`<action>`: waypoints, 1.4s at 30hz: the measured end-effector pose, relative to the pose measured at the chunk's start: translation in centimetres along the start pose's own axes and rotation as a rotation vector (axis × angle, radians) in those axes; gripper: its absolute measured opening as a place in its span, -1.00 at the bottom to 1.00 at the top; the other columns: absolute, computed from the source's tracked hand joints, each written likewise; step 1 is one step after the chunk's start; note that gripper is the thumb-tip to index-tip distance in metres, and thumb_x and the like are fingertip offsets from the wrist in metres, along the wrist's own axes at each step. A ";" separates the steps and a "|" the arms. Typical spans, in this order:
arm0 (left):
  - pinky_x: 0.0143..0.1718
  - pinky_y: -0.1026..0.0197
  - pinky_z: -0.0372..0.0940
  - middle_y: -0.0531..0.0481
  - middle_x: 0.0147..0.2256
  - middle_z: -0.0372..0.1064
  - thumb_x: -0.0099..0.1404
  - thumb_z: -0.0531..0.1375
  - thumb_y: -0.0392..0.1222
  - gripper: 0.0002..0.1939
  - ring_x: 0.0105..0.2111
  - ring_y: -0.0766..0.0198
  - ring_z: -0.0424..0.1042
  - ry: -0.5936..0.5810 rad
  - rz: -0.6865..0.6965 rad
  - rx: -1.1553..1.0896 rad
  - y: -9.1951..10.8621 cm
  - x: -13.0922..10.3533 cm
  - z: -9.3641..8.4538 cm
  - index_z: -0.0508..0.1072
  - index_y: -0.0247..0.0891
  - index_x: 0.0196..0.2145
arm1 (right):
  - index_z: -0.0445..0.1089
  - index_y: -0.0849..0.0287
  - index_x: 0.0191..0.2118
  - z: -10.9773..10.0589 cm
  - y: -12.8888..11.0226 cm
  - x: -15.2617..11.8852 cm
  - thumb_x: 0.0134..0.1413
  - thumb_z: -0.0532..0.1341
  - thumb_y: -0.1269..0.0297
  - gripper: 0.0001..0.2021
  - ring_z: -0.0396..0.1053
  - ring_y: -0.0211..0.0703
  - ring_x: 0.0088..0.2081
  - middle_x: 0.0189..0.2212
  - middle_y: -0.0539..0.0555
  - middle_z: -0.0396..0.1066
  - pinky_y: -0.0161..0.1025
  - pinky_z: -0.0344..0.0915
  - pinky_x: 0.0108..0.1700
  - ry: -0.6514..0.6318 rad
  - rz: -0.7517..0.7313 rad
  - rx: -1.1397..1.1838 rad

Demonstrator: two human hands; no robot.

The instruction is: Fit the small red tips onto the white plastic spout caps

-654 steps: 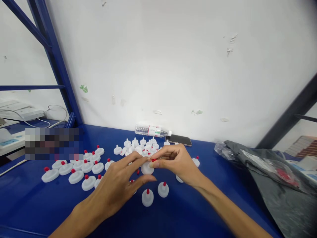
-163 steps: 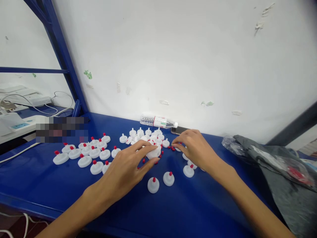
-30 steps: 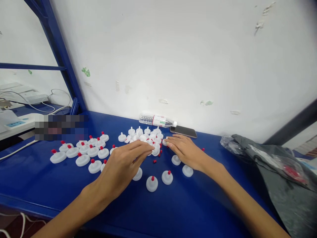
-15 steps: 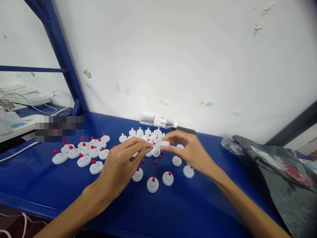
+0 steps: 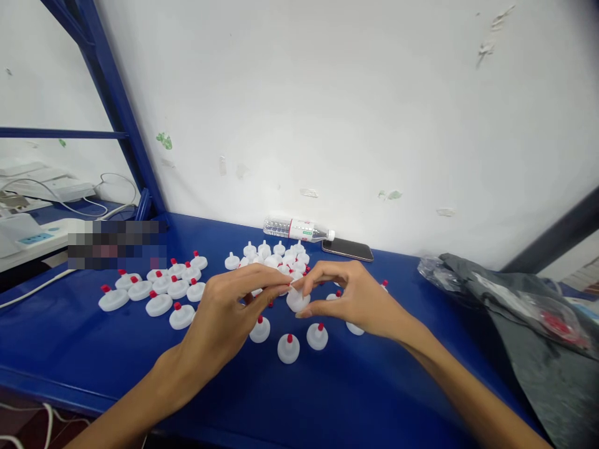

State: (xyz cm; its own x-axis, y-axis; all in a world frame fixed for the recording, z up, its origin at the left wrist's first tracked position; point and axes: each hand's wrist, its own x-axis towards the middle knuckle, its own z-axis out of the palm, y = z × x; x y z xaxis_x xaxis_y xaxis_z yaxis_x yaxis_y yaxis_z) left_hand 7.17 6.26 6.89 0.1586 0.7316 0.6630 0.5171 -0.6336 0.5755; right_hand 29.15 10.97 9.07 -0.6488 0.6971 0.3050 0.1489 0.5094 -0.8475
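Between my right thumb and index finger my right hand [image 5: 353, 296] grips a white plastic nozzle cap [image 5: 296, 302], tilted above the table. My left hand [image 5: 234, 305] pinches a small red tip [image 5: 289, 284] right at the white cap's nozzle; whether it is seated there is hidden by my fingers. Just in front of my hands stand white caps with red tips, among them one white cap [image 5: 289, 350] and another to its right [image 5: 317, 337]. Behind my hands lies a heap of white caps [image 5: 264, 251], several of them without red tips. A few loose red tips show near the heap.
Several red-tipped white caps [image 5: 158, 304] stand in a group at the left. A clear water bottle [image 5: 299, 230] lies by the wall, with a black phone [image 5: 347, 249] beside it. A grey bag [image 5: 510, 299] covers the right side. A power strip [image 5: 42, 237] sits far left.
My right hand has come lower and slightly towards me, uncovering the phone. The white cap has tilted down with it. My left hand has stayed nearly in place.
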 end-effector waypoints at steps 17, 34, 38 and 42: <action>-0.55 0.33 0.33 0.06 -0.27 0.61 0.25 0.38 0.01 -0.35 -0.47 0.28 0.54 -0.029 -0.459 -0.314 1.3 0.4 -0.3 0.30 0.04 0.25 | 0.48 -0.07 0.11 0.7 -0.1 0.0 0.12 0.41 0.41 -0.55 0.51 -0.19 -0.09 -0.09 -0.06 0.59 -0.21 0.42 -0.02 0.042 -0.231 -0.339; -0.49 0.32 0.42 0.03 -0.12 0.47 0.46 0.13 0.03 -0.68 -0.39 0.34 0.52 -0.017 -0.323 -0.067 1.5 0.0 -0.2 0.35 0.00 0.13 | 0.48 0.04 -0.03 -13.7 10.6 -2.8 -0.09 0.37 0.29 -0.59 0.54 0.06 -0.14 -0.20 0.05 0.61 -0.12 0.38 -0.13 0.351 0.523 -0.912; -0.50 0.33 0.41 0.04 -0.12 0.46 0.47 0.12 0.02 -0.68 -0.39 0.35 0.51 -0.028 -0.319 -0.063 1.6 0.0 -0.2 0.34 0.01 0.13 | 0.46 0.05 -0.06 -14.0 11.7 -2.9 -0.13 0.39 0.30 -0.59 0.55 0.00 -0.22 -0.24 0.03 0.61 -0.15 0.37 -0.16 0.345 0.558 -0.844; -0.50 0.32 0.42 0.00 -0.10 0.45 0.47 0.11 0.03 -0.67 -0.39 0.33 0.50 -0.043 -0.335 -0.077 1.6 0.2 -0.1 0.34 -0.04 0.13 | 0.42 0.08 -0.11 -14.4 12.1 -2.9 -0.18 0.43 0.29 -0.58 0.56 -0.02 -0.24 -0.26 0.05 0.60 -0.17 0.39 -0.18 0.334 0.585 -0.749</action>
State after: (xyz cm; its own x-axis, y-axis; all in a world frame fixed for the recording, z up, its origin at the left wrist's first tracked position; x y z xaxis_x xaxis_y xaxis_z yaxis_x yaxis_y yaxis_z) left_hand 7.92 5.32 7.98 0.0267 0.9112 0.4112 0.4815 -0.3722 0.7935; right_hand 43.57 22.39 4.17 -0.0987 0.9864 0.1318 0.8822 0.1480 -0.4470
